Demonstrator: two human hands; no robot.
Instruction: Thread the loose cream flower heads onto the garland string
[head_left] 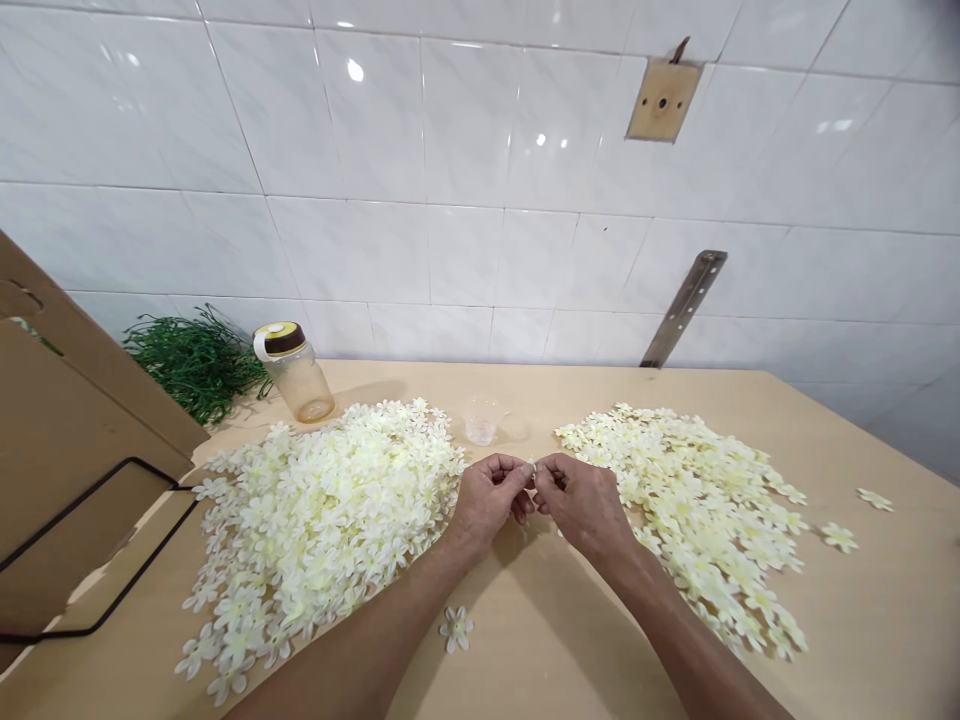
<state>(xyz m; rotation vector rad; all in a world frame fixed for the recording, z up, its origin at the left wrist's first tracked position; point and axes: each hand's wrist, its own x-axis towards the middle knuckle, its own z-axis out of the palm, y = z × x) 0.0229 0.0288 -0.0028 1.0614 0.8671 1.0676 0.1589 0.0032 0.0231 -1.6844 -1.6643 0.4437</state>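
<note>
The left hand (pixel 487 500) and the right hand (pixel 581 505) are meeting over the middle of the desk (pixel 862 620). Each grip is pinching the same tiny white piece (pixel 532 468), thumb and finger pressed together. The piece is sitting right between the two hands, no nearer to one than the other. It is too small to tell its shape. A big flower pile (pixel 322 510) is lying to the left, a flatter flower pile (pixel 697 500) to the right, and a little clear cup (pixel 481 420) is standing just behind the fingertips.
</note>
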